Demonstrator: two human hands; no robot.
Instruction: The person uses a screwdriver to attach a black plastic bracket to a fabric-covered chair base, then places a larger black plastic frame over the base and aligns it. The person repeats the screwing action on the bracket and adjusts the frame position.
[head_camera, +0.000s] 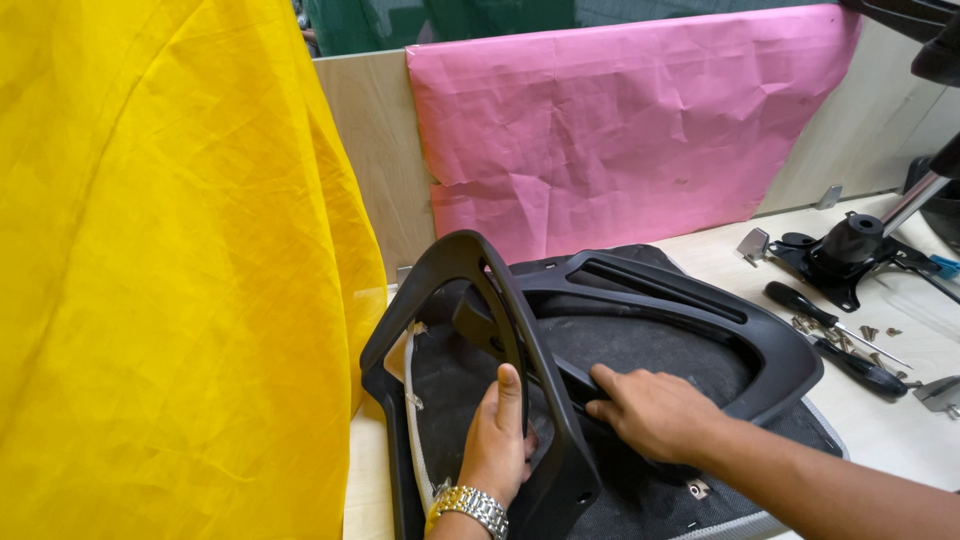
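A black plastic chair armrest frame (470, 270) stands upright on an upturned black chair seat (650, 350) covered in dark fabric. My left hand (497, 440), with a metal wristwatch (468, 508), grips the front bar of the armrest frame, thumb up along it. My right hand (650, 410) presses down where the frame's base meets the seat underside, fingers curled on the black plastic. A second black plastic frame (690, 300) lies flat across the seat.
A yellow cloth (170, 270) hangs at the left. A pink paper sheet (620, 130) covers the back board. At the right lie two black-handled screwdrivers (840, 345), several loose screws (868, 332), metal brackets (752, 243) and a black chair mechanism (850, 250).
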